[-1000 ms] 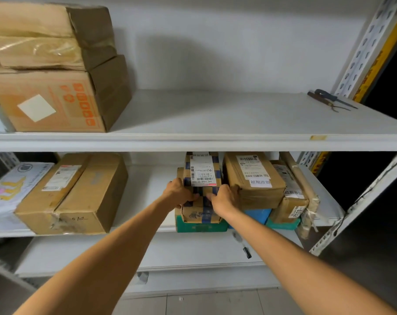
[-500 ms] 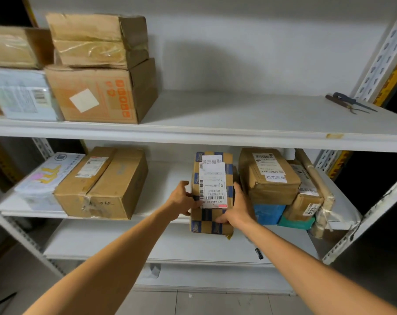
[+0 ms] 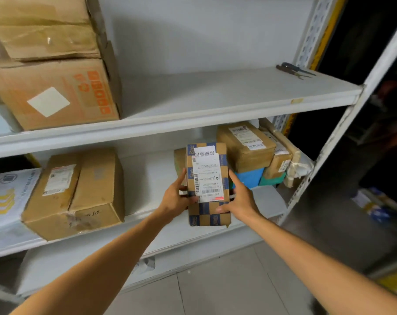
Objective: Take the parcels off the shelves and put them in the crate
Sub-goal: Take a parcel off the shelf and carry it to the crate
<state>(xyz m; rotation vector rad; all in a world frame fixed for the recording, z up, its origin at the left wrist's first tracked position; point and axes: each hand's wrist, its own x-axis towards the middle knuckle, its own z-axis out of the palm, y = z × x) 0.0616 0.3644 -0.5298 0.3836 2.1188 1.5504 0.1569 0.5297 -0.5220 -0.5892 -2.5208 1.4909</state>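
middle shelf (image 3: 147, 178): bare run between big carton (image 3: 86, 189) and right stack (image 3: 247, 151); checked parcel (image 3: 206, 185) held in front of its right end
upper shelf (image 3: 215, 94): open right of stacked cartons (image 3: 56, 94); pliers (image 3: 295, 70) far right
right side: upright post (image 3: 329, 142) beside right stack

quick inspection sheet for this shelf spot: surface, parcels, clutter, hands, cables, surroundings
surface: white metal shelves
job's things: checkered parcel held in front of the middle shelf; big brown box on that shelf at left; small parcels piled at right; stacked boxes upper left; crate not in view
clutter: pliers at the upper shelf's right end
hands: left hand and right hand grip the checkered parcel's sides
cables: nothing seen
surroundings: grey tiled floor, dark at right
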